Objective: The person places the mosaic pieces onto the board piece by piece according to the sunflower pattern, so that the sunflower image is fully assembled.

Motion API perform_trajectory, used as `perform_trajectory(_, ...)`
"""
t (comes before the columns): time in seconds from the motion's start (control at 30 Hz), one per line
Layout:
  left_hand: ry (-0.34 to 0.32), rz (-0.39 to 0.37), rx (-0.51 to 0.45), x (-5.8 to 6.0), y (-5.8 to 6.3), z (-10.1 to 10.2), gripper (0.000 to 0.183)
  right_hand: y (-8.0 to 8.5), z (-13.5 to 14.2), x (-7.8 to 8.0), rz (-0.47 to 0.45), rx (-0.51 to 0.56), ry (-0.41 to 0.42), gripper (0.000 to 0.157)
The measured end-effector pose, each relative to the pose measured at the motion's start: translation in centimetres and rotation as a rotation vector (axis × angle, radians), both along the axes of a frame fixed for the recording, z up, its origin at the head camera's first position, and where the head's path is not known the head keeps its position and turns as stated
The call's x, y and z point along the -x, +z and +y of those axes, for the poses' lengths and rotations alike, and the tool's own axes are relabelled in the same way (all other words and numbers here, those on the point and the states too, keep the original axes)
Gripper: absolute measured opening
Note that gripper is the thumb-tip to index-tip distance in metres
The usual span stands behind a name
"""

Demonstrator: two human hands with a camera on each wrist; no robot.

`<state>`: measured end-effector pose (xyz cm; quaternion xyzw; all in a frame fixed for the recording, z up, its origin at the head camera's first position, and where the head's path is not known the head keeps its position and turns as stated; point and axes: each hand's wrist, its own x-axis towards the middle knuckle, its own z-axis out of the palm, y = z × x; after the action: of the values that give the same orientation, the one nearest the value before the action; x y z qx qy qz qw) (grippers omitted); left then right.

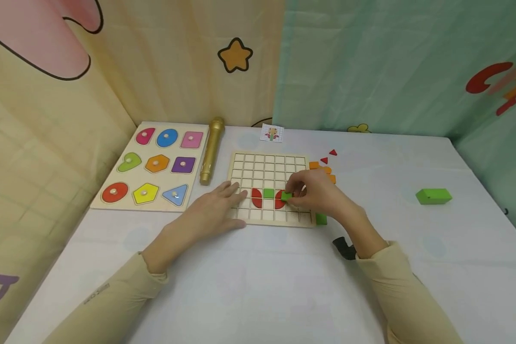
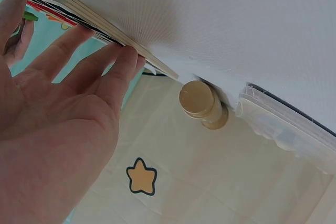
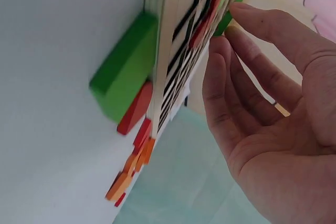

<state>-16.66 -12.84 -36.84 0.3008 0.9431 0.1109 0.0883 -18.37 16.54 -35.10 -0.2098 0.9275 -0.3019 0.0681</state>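
Plainly green, a small straight-edged block [image 1: 286, 196] in the right hand [image 1: 316, 192]

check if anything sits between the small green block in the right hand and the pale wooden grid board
Possibly the red curved pieces on the board: they show partly behind the block and may lie under it. The right hand pinches the block; I see nothing else in the way.

Behind the grid board [image 1: 268, 215] lies a card [image 1: 272, 133] — left, a microphone [image 1: 212, 150], then a puzzle [image 1: 149, 149]; far right, a block [image 1: 434, 196].
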Motion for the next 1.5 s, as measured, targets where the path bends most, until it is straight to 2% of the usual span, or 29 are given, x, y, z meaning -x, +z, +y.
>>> perform_trajectory(0.33, 0.009, 0.000, 0.015, 0.1, 0.2, 0.1, 0.080, -0.2, -2.9, -0.2, 0.054, -0.006, 0.079, 0.016)
perform_trajectory(0.57, 0.007, 0.000, 0.014, 0.0, 0.1, 0.0, 0.079, -0.4, -4.3, -0.2, 0.035, -0.041, 0.091, 0.014)
perform_trajectory(0.8, 0.003, 0.027, 0.003, 0.0, 0.4, 0.1, 0.079, -0.6, -4.2, -0.1, 0.121, -0.059, 0.103, 0.016)
perform_trajectory(1.5, 0.005, 0.000, 0.000, -0.1, 0.3, 0.1, 0.078, -0.8, -3.6, -0.4, 0.115, -0.035, 0.124, 0.016)
